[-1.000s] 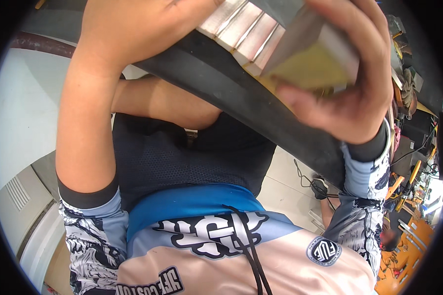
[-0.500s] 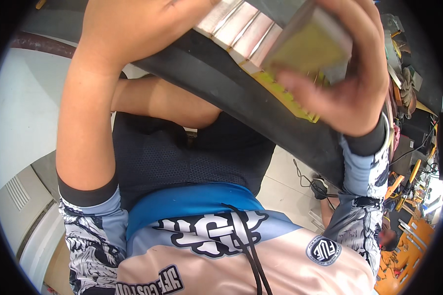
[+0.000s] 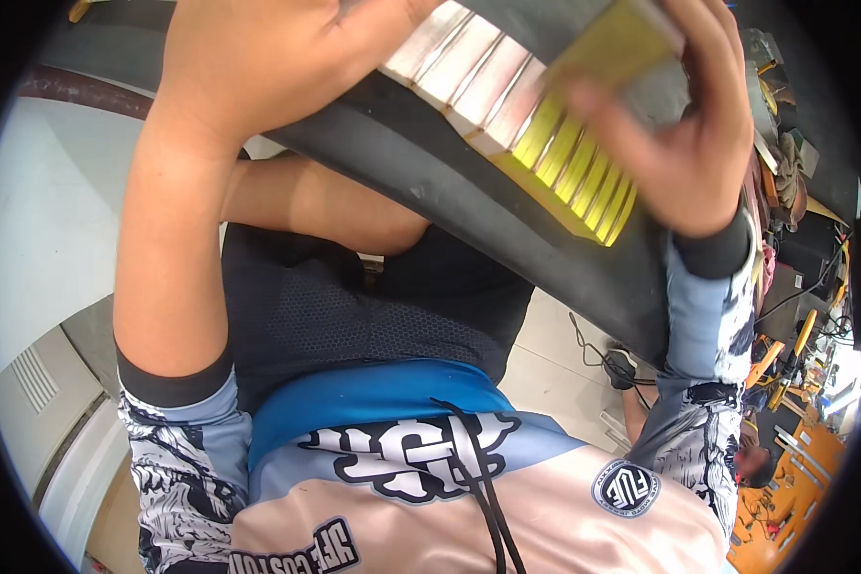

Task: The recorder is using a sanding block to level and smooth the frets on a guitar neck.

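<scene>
A row of narrow blocks lies side by side on the dark tabletop (image 3: 402, 163). The left ones are pale, whitish-pink blocks (image 3: 483, 86); the right ones show yellow-green faces (image 3: 576, 177). My left hand (image 3: 258, 57) is at the row's left end, its thumb stretched along the pale blocks while the other fingers are out of the picture. Above the yellow part, my right hand (image 3: 684, 143) grips a flat rectangular block (image 3: 612, 53) with a yellowish face, thumb on its near side. Motion blurs this hand and the block, and I cannot tell whether the block touches the row.
The tabletop's near edge runs slantwise above my lap. Tools, cables and cloths crowd the right side, by an orange-brown surface (image 3: 794, 497) with scattered tools. Another person's leg and shoe (image 3: 622, 368) show at the lower right. A white panel (image 3: 48, 220) stands at the left.
My right hand has moved the held block up and away, turning it so its yellowish face shows more. More of the row's yellow faces are uncovered. My left hand has barely shifted.
</scene>
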The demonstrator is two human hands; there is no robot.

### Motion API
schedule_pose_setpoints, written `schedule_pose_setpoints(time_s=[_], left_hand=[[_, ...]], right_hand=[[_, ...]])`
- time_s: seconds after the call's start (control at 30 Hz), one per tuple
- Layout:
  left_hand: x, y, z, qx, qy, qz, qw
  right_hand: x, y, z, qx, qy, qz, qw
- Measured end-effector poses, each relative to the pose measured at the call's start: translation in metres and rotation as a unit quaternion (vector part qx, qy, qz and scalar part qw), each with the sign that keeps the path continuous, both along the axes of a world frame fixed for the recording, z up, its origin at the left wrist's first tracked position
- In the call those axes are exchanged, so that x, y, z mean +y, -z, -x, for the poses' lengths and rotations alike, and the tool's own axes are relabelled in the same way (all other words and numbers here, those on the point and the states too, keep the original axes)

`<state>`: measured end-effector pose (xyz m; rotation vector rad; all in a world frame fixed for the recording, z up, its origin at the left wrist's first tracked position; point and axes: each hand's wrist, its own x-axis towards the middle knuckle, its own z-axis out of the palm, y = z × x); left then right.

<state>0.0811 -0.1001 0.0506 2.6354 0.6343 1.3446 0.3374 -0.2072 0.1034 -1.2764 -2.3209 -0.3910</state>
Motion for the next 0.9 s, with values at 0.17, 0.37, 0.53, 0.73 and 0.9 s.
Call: schedule_pose_setpoints(time_s=[0.17,0.37,0.53,0.73,0.9], left_hand=[[0.0,0.001,0.003,0.024,-0.009,-0.028,0.999],[-0.006,0.004,0.006,-0.042,0.001,-0.045,0.998],[-0.01,0.0,0.007,-0.019,-0.024,-0.078,0.996],[-0.016,-0.001,0.008,0.003,-0.047,-0.077,0.996],[-0.018,-0.004,0.009,-0.004,-0.052,-0.064,0.997]], right_hand=[[0.014,0.016,-0.043,0.172,-0.023,0.099,0.98],[0.012,0.028,-0.04,0.17,-0.007,0.13,0.977],[0.021,0.023,-0.033,0.044,-0.069,0.044,0.996],[-0.001,0.011,-0.003,0.267,-0.085,0.096,0.955],[0.004,0.001,-0.001,0.114,-0.128,0.109,0.979]])
